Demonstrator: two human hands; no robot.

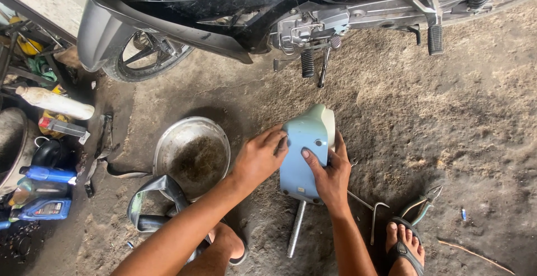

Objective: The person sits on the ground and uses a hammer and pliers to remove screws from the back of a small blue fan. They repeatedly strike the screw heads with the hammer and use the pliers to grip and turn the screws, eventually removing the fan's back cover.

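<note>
Head view, item by item.

1. Pale blue-green scooter body cover (305, 155): stands on end on the concrete floor (447, 119), just below the parked motorbike (268, 7), between your two hands. A screw hole shows near its upper face.
2. Left hand (258, 158): fingers (278, 136) laid narrow along the cover's left edge, holding it. Keep them flat on the edge; the plastic probably flexes if pinched.
3. Right hand (331, 176): thumb on the front face, the other fingers wrapped round the right side, gripping the cover. Steady it from here so it does not tip off its lower end.
4. Metal rod (296, 228): lies on the floor just under the cover's lower end; mind it does not roll underfoot.
5. Hex key (373, 214) and pliers (422, 203): on the floor near your right foot, within reach.
6. Steel bowl (193, 153): left of the left hand, dirty inside.
7. Oil bottles (42, 192): far left, well apart.
</note>
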